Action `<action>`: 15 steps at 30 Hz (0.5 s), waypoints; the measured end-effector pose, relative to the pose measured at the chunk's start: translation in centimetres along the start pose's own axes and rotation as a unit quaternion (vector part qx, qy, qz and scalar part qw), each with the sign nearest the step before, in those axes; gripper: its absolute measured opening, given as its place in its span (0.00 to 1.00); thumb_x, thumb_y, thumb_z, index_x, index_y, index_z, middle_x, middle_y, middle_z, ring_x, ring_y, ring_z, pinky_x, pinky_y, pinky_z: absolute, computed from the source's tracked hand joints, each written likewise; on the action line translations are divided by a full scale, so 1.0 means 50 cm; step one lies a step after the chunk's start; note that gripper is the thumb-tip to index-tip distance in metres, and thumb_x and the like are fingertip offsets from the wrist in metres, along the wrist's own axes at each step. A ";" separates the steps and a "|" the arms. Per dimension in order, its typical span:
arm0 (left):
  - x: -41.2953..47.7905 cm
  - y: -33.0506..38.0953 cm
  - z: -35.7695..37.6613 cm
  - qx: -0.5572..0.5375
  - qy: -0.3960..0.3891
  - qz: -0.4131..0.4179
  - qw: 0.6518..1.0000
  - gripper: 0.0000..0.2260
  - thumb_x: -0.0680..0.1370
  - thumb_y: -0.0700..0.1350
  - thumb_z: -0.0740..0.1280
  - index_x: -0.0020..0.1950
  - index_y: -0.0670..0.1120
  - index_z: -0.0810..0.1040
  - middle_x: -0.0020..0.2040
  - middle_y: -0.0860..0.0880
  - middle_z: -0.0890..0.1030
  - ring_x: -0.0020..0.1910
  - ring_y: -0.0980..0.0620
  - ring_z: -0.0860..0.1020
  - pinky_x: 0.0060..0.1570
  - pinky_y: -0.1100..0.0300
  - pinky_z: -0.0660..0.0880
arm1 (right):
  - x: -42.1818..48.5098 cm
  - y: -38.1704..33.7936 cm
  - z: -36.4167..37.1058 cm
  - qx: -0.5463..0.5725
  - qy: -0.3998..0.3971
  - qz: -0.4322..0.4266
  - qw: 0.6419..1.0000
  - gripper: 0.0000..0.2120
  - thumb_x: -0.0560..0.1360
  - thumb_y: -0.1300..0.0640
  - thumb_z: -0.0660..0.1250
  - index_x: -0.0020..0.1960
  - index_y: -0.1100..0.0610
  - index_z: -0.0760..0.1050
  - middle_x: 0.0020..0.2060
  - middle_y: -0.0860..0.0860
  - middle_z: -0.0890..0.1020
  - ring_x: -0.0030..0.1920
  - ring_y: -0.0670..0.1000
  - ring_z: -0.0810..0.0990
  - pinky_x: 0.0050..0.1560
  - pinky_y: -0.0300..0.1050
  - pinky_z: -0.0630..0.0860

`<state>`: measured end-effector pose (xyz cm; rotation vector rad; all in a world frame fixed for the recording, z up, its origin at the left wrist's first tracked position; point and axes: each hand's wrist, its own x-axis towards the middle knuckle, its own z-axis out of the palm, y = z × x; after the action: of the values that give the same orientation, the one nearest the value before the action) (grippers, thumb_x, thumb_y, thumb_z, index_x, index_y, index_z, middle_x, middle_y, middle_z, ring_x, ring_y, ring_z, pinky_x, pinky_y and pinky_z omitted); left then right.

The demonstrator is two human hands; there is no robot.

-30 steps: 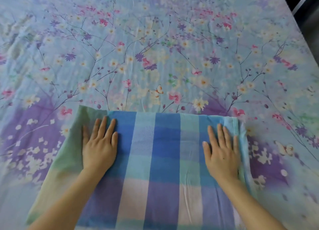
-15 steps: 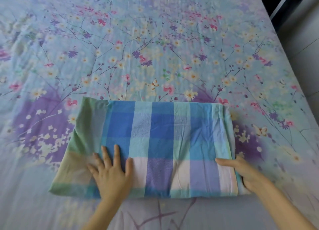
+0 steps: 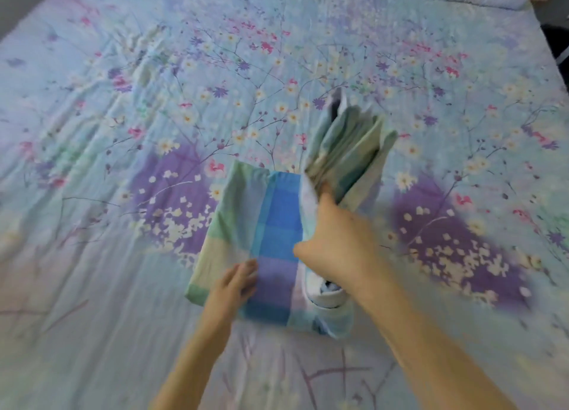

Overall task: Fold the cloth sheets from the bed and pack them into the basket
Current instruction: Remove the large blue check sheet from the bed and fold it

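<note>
Gripping layered checked cloth (image 3: 271, 225) end, right hand (image 3: 335, 243) lifted; left hand (image 3: 234, 286) pressing flat.

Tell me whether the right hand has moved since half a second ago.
Yes. The right hand left the checked sheet's right edge and now lifts that end up over the sheet toward the left.

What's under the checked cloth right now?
The checked cloth lies on the flowered bedsheet, whose print shows all round it. The left hand rests on its near edge; the right hand lifts its right half. Anything beneath the flat part is covered.
</note>
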<state>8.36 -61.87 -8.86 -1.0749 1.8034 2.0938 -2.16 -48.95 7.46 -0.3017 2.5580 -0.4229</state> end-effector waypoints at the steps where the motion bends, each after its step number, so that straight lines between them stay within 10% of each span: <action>1: 0.008 0.020 -0.043 -0.089 0.030 -0.035 0.995 0.11 0.82 0.44 0.56 0.56 0.44 0.76 0.48 0.47 0.82 0.44 0.52 0.82 0.45 0.60 0.77 | 0.026 -0.049 0.034 -0.019 -0.019 -0.023 0.999 0.37 0.71 0.59 0.66 0.74 0.61 0.50 0.41 0.53 0.76 0.43 0.54 0.76 0.36 0.44 0.68; 5: 0.038 0.066 -0.129 -0.226 0.121 -0.094 0.962 0.19 0.83 0.52 0.51 0.41 0.43 0.71 0.24 0.48 0.79 0.21 0.53 0.78 0.20 0.65 0.73 | 0.133 -0.189 0.213 0.018 -0.112 -0.016 0.993 0.43 0.75 0.53 0.68 0.75 0.67 0.44 0.68 0.59 0.69 0.67 0.58 0.71 0.60 0.48 0.71; 8: 0.051 0.062 -0.133 -0.194 0.116 -0.098 0.969 0.21 0.82 0.55 0.53 0.43 0.41 0.76 0.33 0.44 0.83 0.29 0.52 0.81 0.31 0.64 0.78 | 0.167 -0.208 0.272 0.056 -0.146 0.001 0.988 0.39 0.76 0.49 0.67 0.74 0.66 0.50 0.71 0.59 0.65 0.70 0.56 0.66 0.65 0.46 0.68; 10: 0.053 0.057 -0.127 -0.116 0.103 -0.090 0.984 0.20 0.79 0.60 0.57 0.50 0.46 0.79 0.48 0.41 0.83 0.45 0.47 0.82 0.49 0.56 0.78 | 0.169 -0.190 0.264 0.073 -0.127 -0.011 0.989 0.32 0.77 0.46 0.62 0.73 0.63 0.57 0.68 0.60 0.69 0.68 0.58 0.68 0.63 0.48 0.68; 15: 0.008 0.081 -0.091 0.290 0.174 0.012 0.941 0.28 0.67 0.67 0.67 0.56 0.48 0.74 0.46 0.48 0.80 0.45 0.46 0.79 0.41 0.56 0.71 | 0.154 -0.054 0.220 0.011 0.103 -0.083 0.991 0.16 0.80 0.51 0.56 0.60 0.59 0.74 0.53 0.58 0.81 0.55 0.61 0.77 0.50 0.51 0.72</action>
<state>7.58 -67.17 -5.94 -1.2901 2.3830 1.2748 -2.40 -56.34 -4.08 -0.4873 2.7371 -0.5714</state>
